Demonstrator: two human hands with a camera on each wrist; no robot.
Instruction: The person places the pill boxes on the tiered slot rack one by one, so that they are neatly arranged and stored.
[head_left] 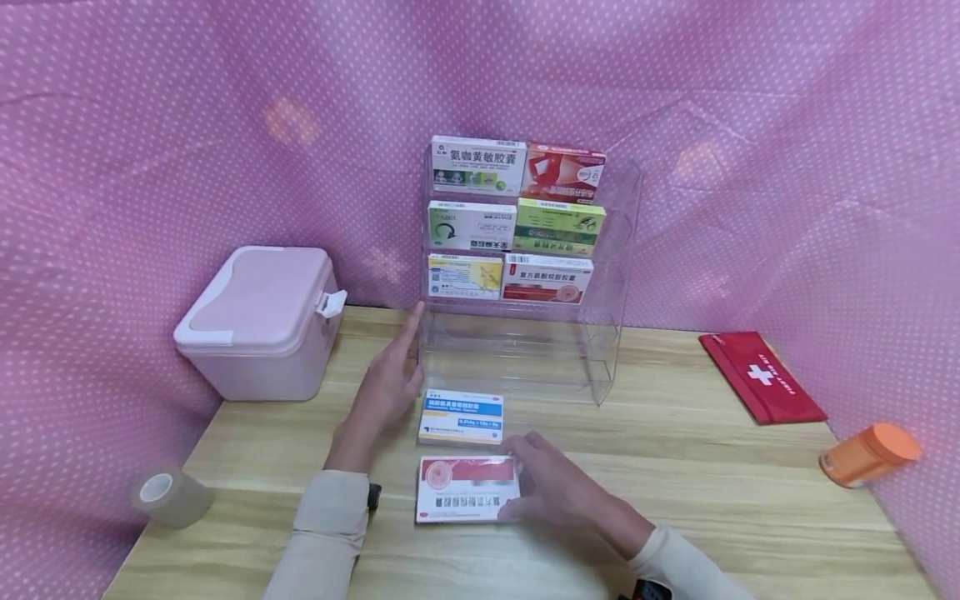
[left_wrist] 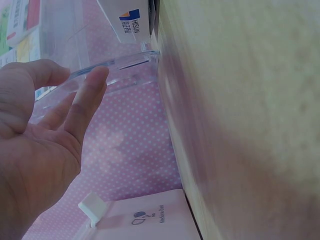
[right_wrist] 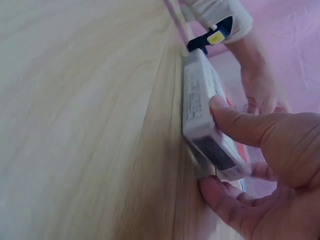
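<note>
A white and red medicine box lies nearest on the table, its lettering upside down. My right hand grips its right end; the right wrist view shows the thumb on the box and the fingers around its end. Just behind lies a blue and white medicine box. My left hand rests at the left side of a clear display rack; in the left wrist view the fairly straight fingers touch its edge. Several medicine boxes stand on the rack's upper three tiers, among them a green one.
A pink medicine chest with a white latch stands at the left, a roll of tape in front of it. To the right are a red first aid pouch and an orange bottle. Pink dotted cloth encloses the table.
</note>
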